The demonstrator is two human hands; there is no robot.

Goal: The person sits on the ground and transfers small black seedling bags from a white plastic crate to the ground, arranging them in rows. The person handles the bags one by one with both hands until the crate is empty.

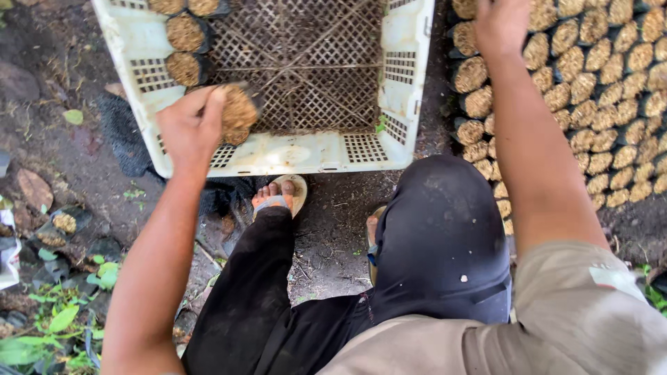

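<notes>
Closest to the lens, a tan sleeve [583, 312] and dark trousers [431, 243] fill the bottom of the view, the person crouching with sandalled feet [281, 194] planted just short of a white plastic crate [292, 154]. The left hand [189, 128] hangs over the crate's near left corner, fingers wrapped round a black nursery bag packed with brown fibre [238, 114], tipped on its side so the open top faces us. A few filled bags [184, 50] already stand upright along the crate's left wall, tight together, probably so they prop each other up. Out to the right, the right hand [500, 24] reaches into a dense bed of filled bags [597, 90] on the ground; its fingers curl down among them, but whether they grip one, I cannot tell. Loose empty bags [62, 226] lie on the soil at left.
</notes>
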